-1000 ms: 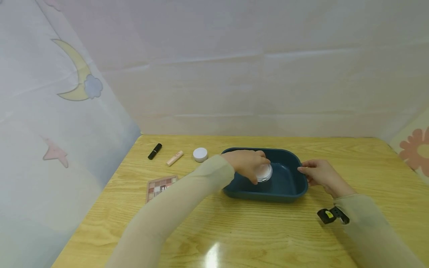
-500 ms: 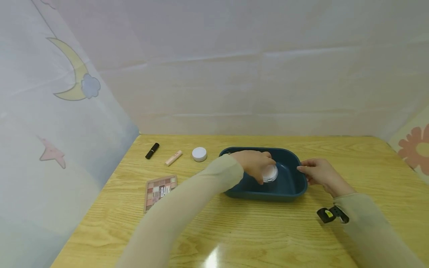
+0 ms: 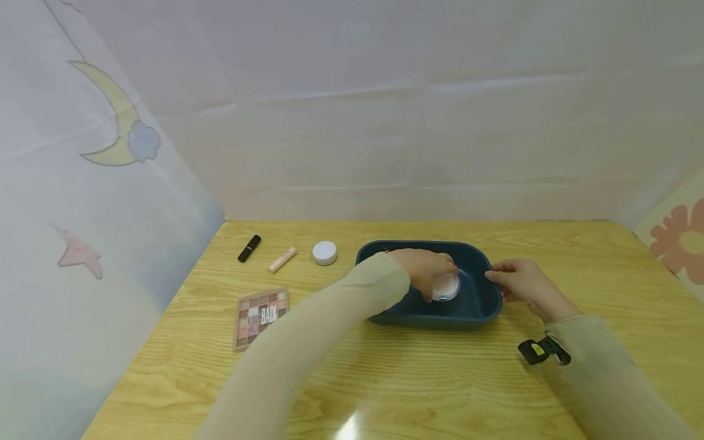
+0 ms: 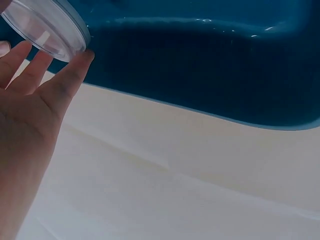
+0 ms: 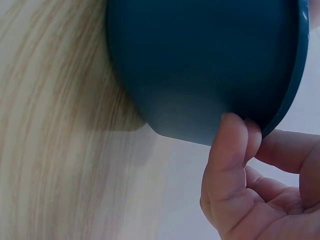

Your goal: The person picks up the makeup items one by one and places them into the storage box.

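Reaching down into the dark blue plastic basin (image 3: 480, 296), my left hand (image 3: 423, 269) grips a round compact (image 3: 448, 287) with a clear rim. The left wrist view shows the compact (image 4: 52, 27) at the fingertips of my left hand (image 4: 37, 100), low beside the basin's inner wall. My right hand (image 3: 522, 284) pinches the basin's right end at the rim. In the right wrist view, the thumb and fingers of my right hand (image 5: 245, 185) are on either side of the basin wall (image 5: 200, 60).
On the wooden table (image 3: 418, 379), left of the basin, lie an eyeshadow palette (image 3: 253, 324) marked BACK, a black lipstick-like tube (image 3: 250, 249), a pale pink tube (image 3: 283, 260) and a round white jar (image 3: 325, 253). A patterned cloth (image 3: 341, 146) hangs behind. My left forearm passes near the palette.
My left hand has moved right and lower inside the basin with the compact. The right hand keeps its hold on the rim. More of the palette now shows past the left sleeve.
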Demonstrator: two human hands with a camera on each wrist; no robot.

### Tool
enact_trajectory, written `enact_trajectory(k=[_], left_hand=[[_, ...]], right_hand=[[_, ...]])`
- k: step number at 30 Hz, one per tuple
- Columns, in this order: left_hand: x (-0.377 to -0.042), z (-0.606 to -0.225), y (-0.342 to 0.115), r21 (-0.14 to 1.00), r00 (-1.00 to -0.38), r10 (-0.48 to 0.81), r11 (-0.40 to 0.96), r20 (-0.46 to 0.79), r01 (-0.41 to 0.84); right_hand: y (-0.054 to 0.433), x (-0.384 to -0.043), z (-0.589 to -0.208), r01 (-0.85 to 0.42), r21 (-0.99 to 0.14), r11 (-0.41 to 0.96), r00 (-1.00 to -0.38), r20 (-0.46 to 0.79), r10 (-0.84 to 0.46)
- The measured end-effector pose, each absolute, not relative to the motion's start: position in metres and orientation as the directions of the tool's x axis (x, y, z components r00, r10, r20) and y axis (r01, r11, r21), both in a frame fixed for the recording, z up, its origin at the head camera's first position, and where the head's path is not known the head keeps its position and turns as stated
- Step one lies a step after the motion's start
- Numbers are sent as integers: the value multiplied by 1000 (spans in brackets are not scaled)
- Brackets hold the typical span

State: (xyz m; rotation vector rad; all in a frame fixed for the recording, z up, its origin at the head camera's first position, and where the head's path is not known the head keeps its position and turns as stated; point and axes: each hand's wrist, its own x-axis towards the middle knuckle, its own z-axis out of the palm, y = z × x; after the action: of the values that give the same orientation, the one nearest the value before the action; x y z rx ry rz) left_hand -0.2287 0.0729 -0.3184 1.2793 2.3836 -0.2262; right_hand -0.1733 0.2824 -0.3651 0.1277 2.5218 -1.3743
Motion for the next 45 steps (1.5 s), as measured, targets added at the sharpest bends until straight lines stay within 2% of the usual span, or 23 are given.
enact_trajectory(k=[20,29,45], left_hand=[[-223,-321,98,-56,-466,690,527,-553,848],[-218,-326,109,-124,-500,612,550,-613,826],[-213,-338,116,-193,-491,575,501,-654,844]], right_hand=[[279,-167,-361,215,-808,548,-959,-280,-37],[276,-166,-362,220,-810,543,-958,-284,-36],[269,-164,-358,207,-821,531,-959,-277,-54]])
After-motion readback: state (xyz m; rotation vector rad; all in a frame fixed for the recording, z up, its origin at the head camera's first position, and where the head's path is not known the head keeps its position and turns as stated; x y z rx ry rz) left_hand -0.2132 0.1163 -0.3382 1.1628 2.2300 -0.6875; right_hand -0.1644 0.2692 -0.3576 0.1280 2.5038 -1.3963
